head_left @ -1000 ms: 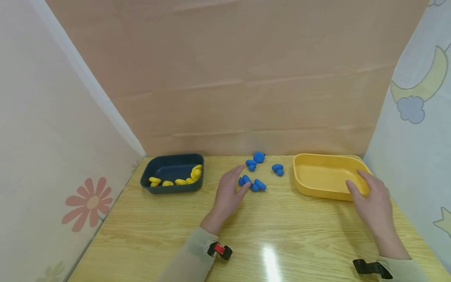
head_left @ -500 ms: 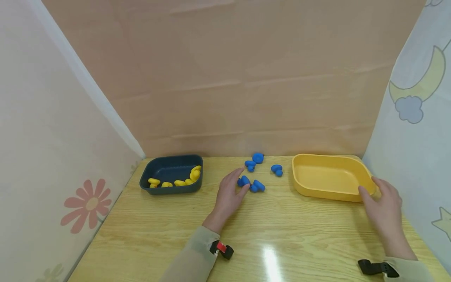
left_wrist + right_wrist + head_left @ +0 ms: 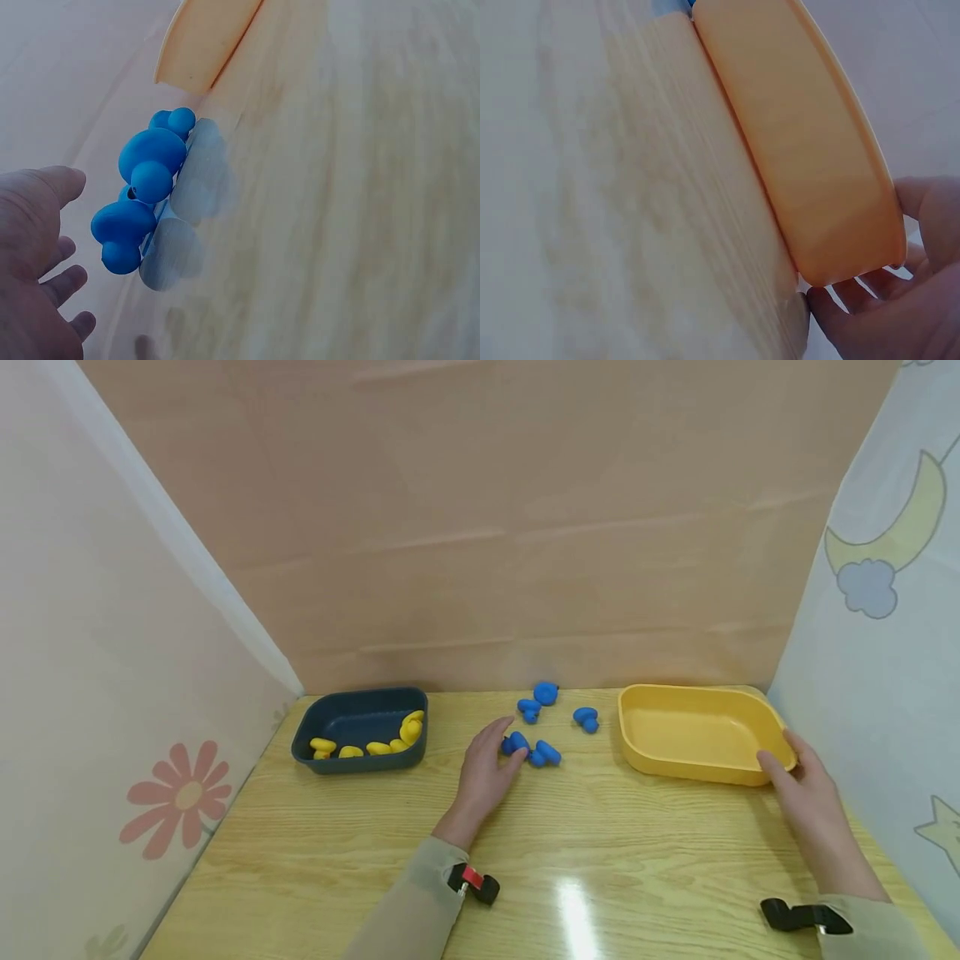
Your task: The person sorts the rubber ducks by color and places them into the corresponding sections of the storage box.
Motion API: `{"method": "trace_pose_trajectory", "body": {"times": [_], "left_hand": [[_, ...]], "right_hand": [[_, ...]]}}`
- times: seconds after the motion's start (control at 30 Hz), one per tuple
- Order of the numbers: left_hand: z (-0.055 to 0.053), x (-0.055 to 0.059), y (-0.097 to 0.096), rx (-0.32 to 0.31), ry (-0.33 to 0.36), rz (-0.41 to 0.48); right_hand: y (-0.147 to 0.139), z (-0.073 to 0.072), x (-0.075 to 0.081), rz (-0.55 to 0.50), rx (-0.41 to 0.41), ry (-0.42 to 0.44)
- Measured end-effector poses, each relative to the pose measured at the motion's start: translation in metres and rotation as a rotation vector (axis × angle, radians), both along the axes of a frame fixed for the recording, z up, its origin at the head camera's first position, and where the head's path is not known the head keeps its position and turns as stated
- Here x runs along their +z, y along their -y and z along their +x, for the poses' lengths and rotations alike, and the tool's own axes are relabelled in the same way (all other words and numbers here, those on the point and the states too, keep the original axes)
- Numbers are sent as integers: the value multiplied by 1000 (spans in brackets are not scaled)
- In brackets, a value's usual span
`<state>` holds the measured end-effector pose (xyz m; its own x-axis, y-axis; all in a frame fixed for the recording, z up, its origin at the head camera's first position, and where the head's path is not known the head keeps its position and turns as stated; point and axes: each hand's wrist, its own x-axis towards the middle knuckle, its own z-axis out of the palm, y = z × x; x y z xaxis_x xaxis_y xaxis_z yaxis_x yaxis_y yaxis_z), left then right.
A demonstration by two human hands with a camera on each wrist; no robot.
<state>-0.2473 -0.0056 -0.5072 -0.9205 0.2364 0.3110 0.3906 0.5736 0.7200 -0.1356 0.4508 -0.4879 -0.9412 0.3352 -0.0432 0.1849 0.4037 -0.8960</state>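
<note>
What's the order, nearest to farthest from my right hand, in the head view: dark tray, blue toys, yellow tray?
1. Yellow tray: far right, at your right hand.
2. Blue toys: in the middle.
3. Dark tray: far left.

A brown backdrop [image 3: 480, 527] is positioned across the upper centre of the frame. A pink flower [image 3: 187, 795] is printed at lower left, a yellow moon [image 3: 915, 528] and blue-grey cloud [image 3: 867, 587] at upper right, a star [image 3: 941, 829] at lower right.

The head view is evenly and softly lit, a white glare streak [image 3: 576, 917] burning at the table's [image 3: 660, 852] bottom centre, while both wrist views look dimmer, hazy and blurred.
</note>
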Motion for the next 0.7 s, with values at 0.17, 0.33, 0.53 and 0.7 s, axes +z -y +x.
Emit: {"method": "trace_pose_trajectory", "body": {"times": [0.17, 0.33, 0.53, 0.7], "left_hand": [[-3, -4, 2, 1, 27, 3], [-4, -7, 2, -1, 57, -10], [-6, -11, 3, -6, 50, -43], [-7, -11, 1, -2, 46, -70]], "right_hand": [[2, -9, -1, -14, -1, -13], [3, -14, -5, -19, -18, -18], [9, -19, -11, 24, -47, -39], [18, -24, -15, 16, -75, -57]]}}
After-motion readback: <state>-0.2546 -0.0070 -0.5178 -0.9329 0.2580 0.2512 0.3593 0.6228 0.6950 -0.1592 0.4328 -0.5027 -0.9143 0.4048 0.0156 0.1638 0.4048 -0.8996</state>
